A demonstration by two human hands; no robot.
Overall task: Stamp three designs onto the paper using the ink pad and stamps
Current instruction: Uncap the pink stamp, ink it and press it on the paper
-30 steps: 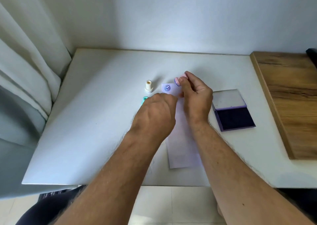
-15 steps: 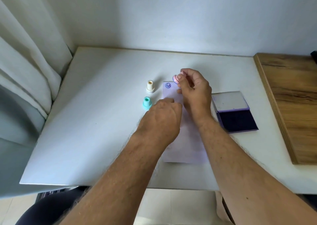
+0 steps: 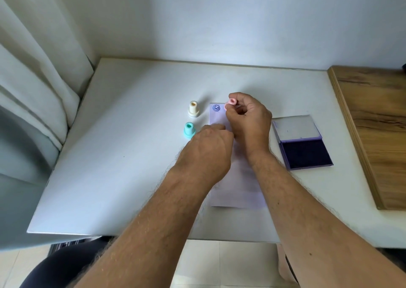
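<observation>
Here, at a smooth white table (image 3: 131,156), a person's right hand (image 3: 249,120) pinches a small pink stamp (image 3: 231,103) between thumb and fingertips, holding it tilted just above the far end of a strip of white paper (image 3: 237,191). The stamp is a stubby plastic cylinder with a flared base, its round top facing the camera. Beside it, near the paper's far left corner, sits one round blue impression (image 3: 216,108), a curling design inside a ring.

The left hand (image 3: 206,151) rests on the paper's left edge with its fingers curled under, pressing the sheet to the table; whether it holds anything cannot be told.

Left of the paper two more stamps of the same squat shape stand upright: a cream stamp (image 3: 193,109) farther back and a teal stamp (image 3: 189,130) nearer, close to the left hand's knuckles.

To the right, apart from the paper, an ink pad (image 3: 306,155) lies open, its dark violet pad nearer the person and its pale glossy lid (image 3: 295,127) folded back flat. A wood-grained board (image 3: 373,123) borders the table's right side, and pale curtain folds (image 3: 33,79) hang at left.
</observation>
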